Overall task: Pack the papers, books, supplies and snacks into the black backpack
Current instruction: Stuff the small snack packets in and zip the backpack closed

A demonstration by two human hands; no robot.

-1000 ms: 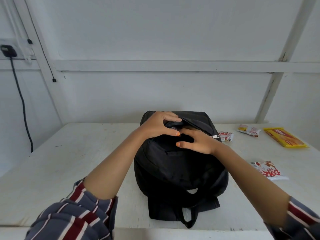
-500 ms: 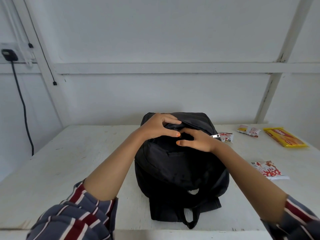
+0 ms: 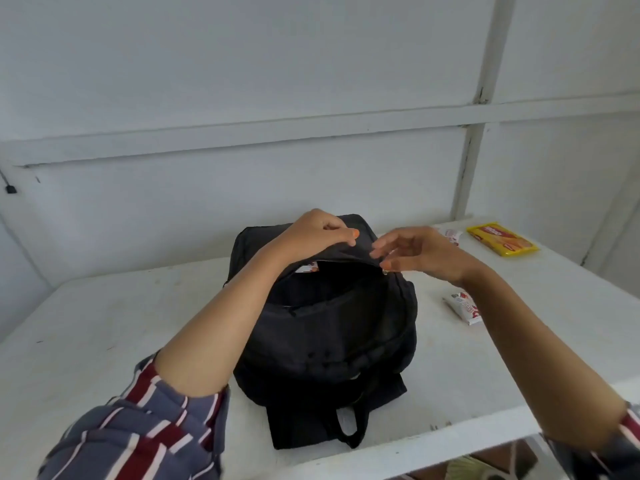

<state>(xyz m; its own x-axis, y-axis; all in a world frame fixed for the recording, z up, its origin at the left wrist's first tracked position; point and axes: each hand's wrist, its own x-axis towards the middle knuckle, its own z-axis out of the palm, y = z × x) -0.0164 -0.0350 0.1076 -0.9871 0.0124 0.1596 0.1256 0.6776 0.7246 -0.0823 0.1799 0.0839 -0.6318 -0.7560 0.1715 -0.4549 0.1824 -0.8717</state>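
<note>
Fingers (image 3: pixel 337 232) of L hand (image 3: pixel 311 233) pinch the black backpack (image 3: pixel 329 334) rim, R hand (image 3: pixel 426 252) fingers loose, apart beside them; fabric's prob soft, floppy, so grip zip edge w/ both.

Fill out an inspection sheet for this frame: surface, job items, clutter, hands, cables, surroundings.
Surface: white table, scuffed.
Job's things: backpack mid-table with its top zip open and an inner packet showing in the opening. To its right on the table lie a yellow packet, a near packet and a far packet, the last partly hidden behind the right hand.
Clutter: nothing seen.
Hands: left hand grips the backpack's top edge. Right hand is at the zip's end; grip unclear.
Cables: black plug on the left wall.
Surroundings: white wall with battens.
</note>
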